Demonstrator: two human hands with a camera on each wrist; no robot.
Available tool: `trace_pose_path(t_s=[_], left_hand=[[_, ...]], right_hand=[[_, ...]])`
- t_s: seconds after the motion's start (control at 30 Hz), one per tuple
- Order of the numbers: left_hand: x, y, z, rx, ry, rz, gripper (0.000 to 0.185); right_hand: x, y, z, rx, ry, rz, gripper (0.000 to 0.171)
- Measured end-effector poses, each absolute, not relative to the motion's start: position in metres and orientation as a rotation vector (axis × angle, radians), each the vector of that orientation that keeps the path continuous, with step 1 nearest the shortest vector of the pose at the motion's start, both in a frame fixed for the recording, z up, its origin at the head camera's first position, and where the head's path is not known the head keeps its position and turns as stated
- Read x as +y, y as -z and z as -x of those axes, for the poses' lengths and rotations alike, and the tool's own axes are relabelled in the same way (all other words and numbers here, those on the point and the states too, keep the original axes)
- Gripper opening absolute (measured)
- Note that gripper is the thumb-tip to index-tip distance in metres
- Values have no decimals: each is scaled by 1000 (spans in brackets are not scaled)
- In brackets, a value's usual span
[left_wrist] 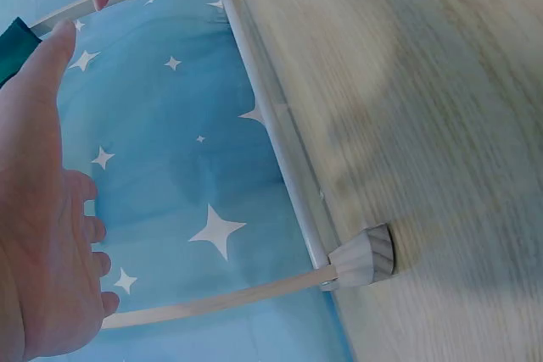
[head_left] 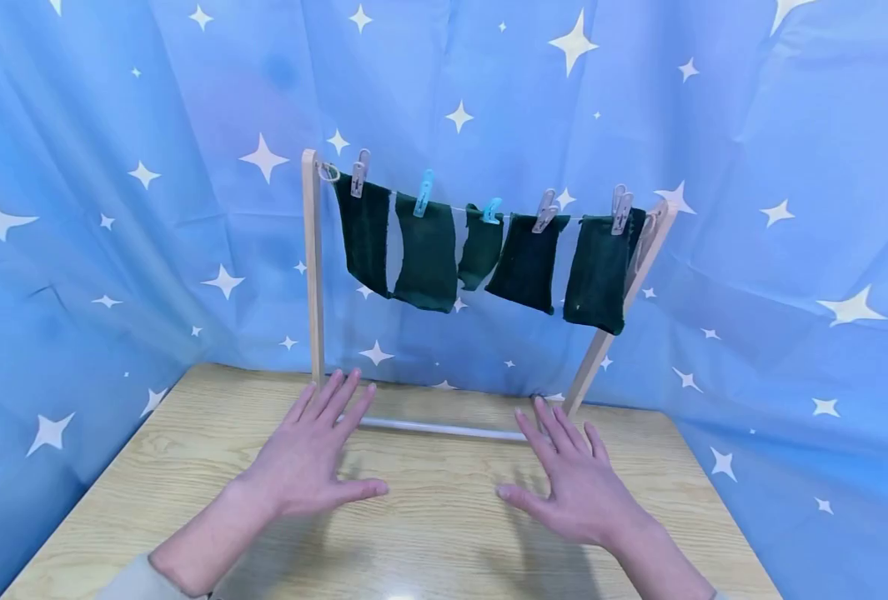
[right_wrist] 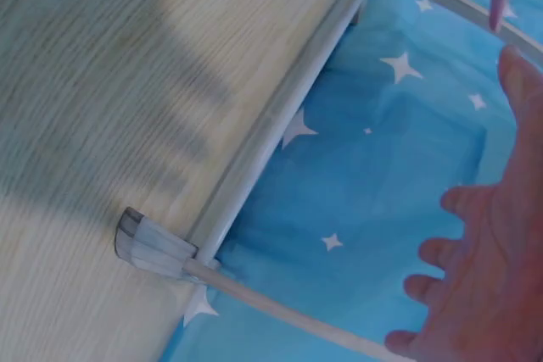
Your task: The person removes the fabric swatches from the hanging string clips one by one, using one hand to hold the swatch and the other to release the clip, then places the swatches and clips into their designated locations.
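Note:
A small wooden drying rack [head_left: 313, 275] stands at the back of the table, a line strung between its two posts. Several dark green cloth pieces [head_left: 426, 254] hang from that line, held by grey clothespins [head_left: 358, 173] and blue clothespins [head_left: 424, 193]. My left hand [head_left: 308, 458] hovers over the table in front of the left post, fingers spread and holding nothing. Likewise spread and holding nothing, my right hand [head_left: 582, 487] is before the right post. In the left wrist view, a wooden foot [left_wrist: 365, 256] of the rack sits on the tabletop beyond the left hand.
A white crossbar [head_left: 444, 429] joins the posts low down, just above the wooden table [head_left: 421, 533]. Blue fabric with white stars [head_left: 263, 158] encloses the table at the back and both sides. Both hands cast shadows on the tabletop.

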State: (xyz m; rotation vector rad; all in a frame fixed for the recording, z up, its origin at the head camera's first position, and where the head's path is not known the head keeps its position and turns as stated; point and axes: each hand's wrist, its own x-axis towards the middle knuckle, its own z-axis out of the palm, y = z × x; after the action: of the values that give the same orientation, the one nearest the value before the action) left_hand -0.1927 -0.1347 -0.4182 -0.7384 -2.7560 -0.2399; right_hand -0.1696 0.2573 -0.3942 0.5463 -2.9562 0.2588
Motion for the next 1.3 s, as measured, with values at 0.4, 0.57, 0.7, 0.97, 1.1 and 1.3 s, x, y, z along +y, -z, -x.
trace_pose_path(t_s=[0.4,0.57,0.7,0.97,1.1,1.3], left_hand=[[-134,393,206,-2645,842,639,76],[-135,373,218,-2532,1052,603,62],[-135,354,230,-2476,1186,591,62],[-126,321,251,-2346,1406,517,67],[-120,306,260,-2292,1558,471,76],[-110,289,274,-2233,1768,388,88]], right_hand=[[246,366,177,-2842,-417,-520,74],[238,349,185,-2821,-483,-553,67],[230,334,195,-2767,-508,-625,61],[215,304,213,-2701,-617,-683,51],[208,292,218,-2710,-656,-674,52],[198,282,218,-2730,-677,-680,54]])
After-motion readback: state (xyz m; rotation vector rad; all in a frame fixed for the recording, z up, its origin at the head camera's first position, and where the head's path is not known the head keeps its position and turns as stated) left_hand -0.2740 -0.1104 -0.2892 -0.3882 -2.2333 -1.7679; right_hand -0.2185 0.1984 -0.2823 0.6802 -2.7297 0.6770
